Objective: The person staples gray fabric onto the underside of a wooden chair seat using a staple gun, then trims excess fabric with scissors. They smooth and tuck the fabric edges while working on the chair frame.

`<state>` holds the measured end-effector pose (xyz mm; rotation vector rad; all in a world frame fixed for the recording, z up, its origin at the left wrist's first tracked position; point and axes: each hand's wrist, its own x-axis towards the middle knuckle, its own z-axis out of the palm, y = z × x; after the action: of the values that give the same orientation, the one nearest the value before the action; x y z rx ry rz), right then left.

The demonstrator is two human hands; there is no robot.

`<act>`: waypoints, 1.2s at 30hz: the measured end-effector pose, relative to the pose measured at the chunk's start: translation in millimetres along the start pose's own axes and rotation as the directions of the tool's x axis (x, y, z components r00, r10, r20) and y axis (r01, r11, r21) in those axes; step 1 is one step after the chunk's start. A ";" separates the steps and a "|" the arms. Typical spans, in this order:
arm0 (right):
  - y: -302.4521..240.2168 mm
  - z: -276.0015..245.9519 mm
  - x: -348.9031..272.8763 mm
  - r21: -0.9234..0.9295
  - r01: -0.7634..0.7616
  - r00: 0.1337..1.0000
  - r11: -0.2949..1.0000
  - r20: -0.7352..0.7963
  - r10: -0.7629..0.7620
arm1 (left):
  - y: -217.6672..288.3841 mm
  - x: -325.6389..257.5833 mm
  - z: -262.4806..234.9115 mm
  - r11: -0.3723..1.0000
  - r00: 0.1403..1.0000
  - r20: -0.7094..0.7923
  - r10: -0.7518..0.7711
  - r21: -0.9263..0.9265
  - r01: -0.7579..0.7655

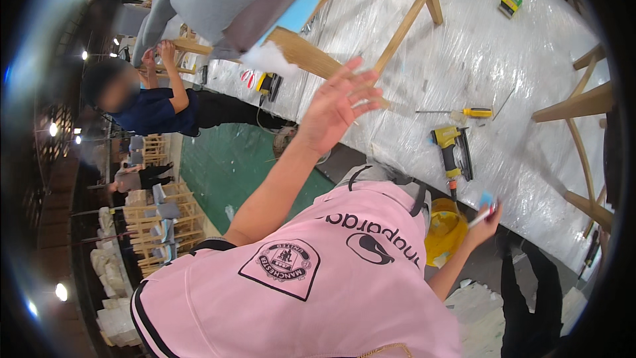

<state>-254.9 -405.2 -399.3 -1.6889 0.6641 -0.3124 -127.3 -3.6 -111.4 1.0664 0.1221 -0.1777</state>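
Note:
My left hand [336, 107] is open, its fingers spread and its palm partly turned up, beside the wooden frame of a chair with grey upholstery [225, 0]. The fingertips overlap the wooden rail [306, 53] in the picture; whether they touch it I cannot tell. White padding [270, 59] and light blue cloth [301, 5] show at the edge of the upholstery. My right hand [489, 224], by the table's near edge, is closed round a slim white stick-like tool [479, 217], kind unclear. A small light blue piece [487, 199] shows beside it.
On the plastic-wrapped table [464, 53] lie a yellow-black staple gun [453, 151], a yellow-handled screwdriver [476, 113], another staple gun [267, 86], red-handled pliers [248, 78] and a small box [510, 3]. A yellow bucket [445, 229] stands below the edge. A co-worker [159, 103] handles a chair at left.

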 end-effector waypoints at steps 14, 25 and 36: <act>90.0 -73.4 -87.9 -0.379 -0.380 0.873 0.844 -0.448 0.192 | 95.2 -29.8 -16.6 0.927 0.993 -0.069 0.091 -0.358 -0.110; -395.2 141.0 -40.7 -0.056 0.782 0.412 0.620 0.793 -0.449 | 81.9 -18.0 -24.7 0.951 0.957 -0.116 0.266 -0.130 -0.280; -534.9 174.5 -49.8 -0.159 0.901 0.204 0.403 0.976 -0.072 | 65.4 -6.1 -22.5 0.911 0.931 -0.119 0.344 -0.199 -0.362</act>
<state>-62.9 -180.6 82.0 -2.5202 -0.9316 0.4982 -120.3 47.5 -65.0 0.8591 0.0185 0.2048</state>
